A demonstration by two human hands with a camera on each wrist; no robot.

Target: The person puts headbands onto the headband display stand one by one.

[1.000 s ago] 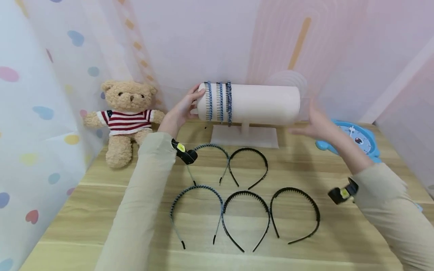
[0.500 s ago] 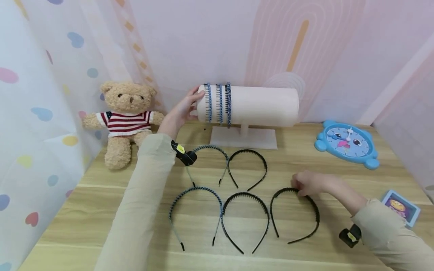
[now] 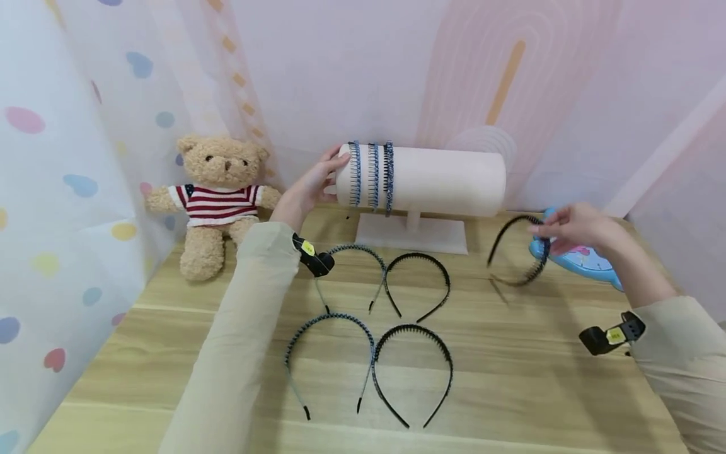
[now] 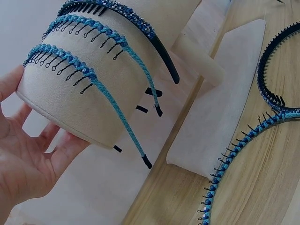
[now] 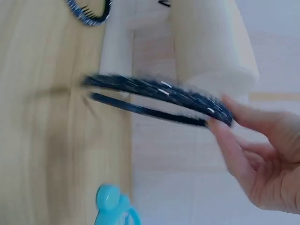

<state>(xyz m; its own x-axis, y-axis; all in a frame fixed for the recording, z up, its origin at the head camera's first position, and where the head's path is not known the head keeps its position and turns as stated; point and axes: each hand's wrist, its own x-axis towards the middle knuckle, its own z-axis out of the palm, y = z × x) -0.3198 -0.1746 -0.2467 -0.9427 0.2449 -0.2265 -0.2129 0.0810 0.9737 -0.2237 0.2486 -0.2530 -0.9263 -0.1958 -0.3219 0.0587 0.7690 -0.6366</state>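
Observation:
My right hand (image 3: pixel 575 228) pinches a black toothed headband (image 5: pixel 154 93) by its top, between thumb and fingers. The band hangs above the table, right of a white cylindrical headband stand (image 3: pixel 448 180). With my left hand (image 3: pixel 312 186) I hold the stand's left end; the left wrist view shows the thumb and fingers at its rim. Two blue braided headbands (image 4: pixel 70 58) and a glittery blue-and-black headband (image 4: pixel 126 18) sit around the stand's left half. On the table lie two blue headbands (image 3: pixel 329 317) and two black headbands (image 3: pixel 413 328), close together in two rows.
A teddy bear (image 3: pixel 218 205) in a striped sweater sits at the back left. Behind my right hand lies a blue animal-shaped clock (image 3: pixel 590 263). The stand's flat base (image 3: pixel 411 233) rests on the wooden table (image 3: pixel 510 391), near the patterned wall.
My right hand went down from beside the stand to the rightmost black headband, took hold of it and lifted it up toward the stand's right end. The left hand stayed on the stand.

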